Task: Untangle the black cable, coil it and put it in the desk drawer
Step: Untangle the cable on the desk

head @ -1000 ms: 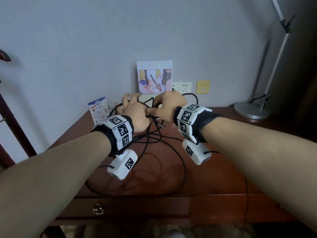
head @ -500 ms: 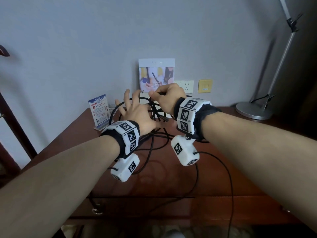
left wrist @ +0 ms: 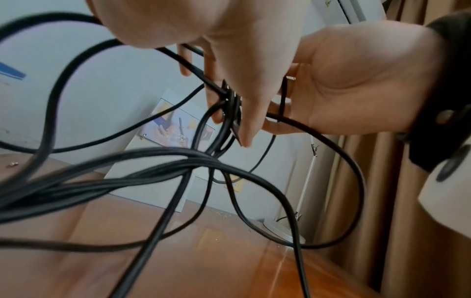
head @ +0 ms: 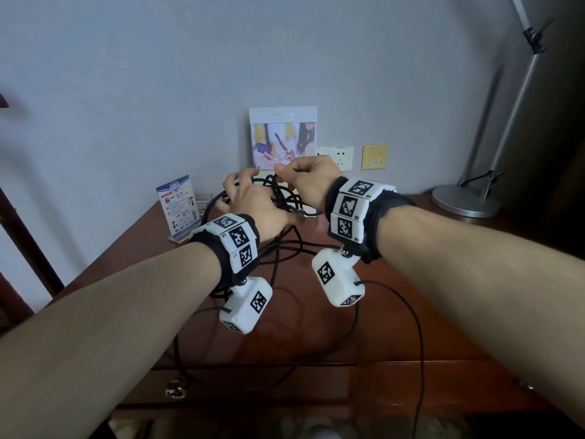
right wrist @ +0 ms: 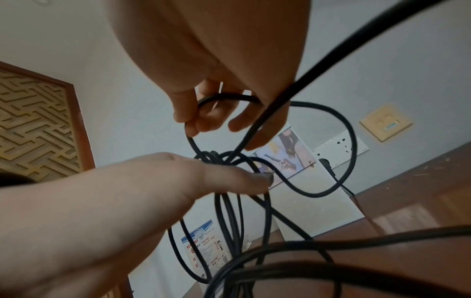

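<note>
Head view, item one: black cable (head: 286, 248), a tangled bunch lifted above the desk (head: 411, 327), loops trailing over the top and one strand hanging past the front edge beside the drawer (head: 253, 384), which is closed.

Item two: left hand (head: 253, 207). I have it under the knot with several strands gathered at the palm; in the left wrist view its thumb lies against the knot. Fingers (head: 235, 182) loosely curled round the bundle.

Item three: right hand (head: 311, 179). Pinches a single strand between thumb and forefinger, raised just above the left hand; the right wrist view shows that strand arcing out of the pinch as a small loop down into the knot.

Item four, surroundings: card stand (head: 178, 207) at the back left, picture board (head: 283, 137) against the wall, lamp base (head: 465, 201) at the back right.

Step in hand, as I judge it: untangling; coiling and stowing not begun.

Method notes: I keep the left hand as anchor and loosen its hold enough for strands to slide. I draw the pinched strand slowly, watching which loop shrinks. If the knot tightens, I stop and feed slack back. I find a free end before pulling any length through. Risk: trailing loops may catch the card stand.
</note>
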